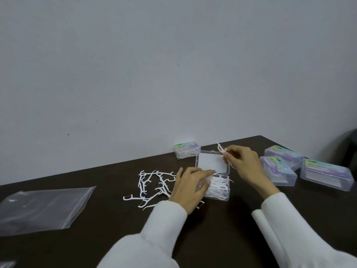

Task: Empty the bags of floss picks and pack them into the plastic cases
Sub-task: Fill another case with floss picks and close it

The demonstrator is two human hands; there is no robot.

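Here, floss picks (222,151) pinched in right fingers (229,156)

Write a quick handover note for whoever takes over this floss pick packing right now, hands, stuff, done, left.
Left hand: pressing picks down in the open case.
Right hand: pinching a few picks above the case's lid.
Loose picks lie left of the case; empty bag far left.
Done: one closed case by the wall, three on the right.
Left: pack the loose picks, close the lid.

Loose picks (152,185) left of open case (218,187); bag (41,207) far left.
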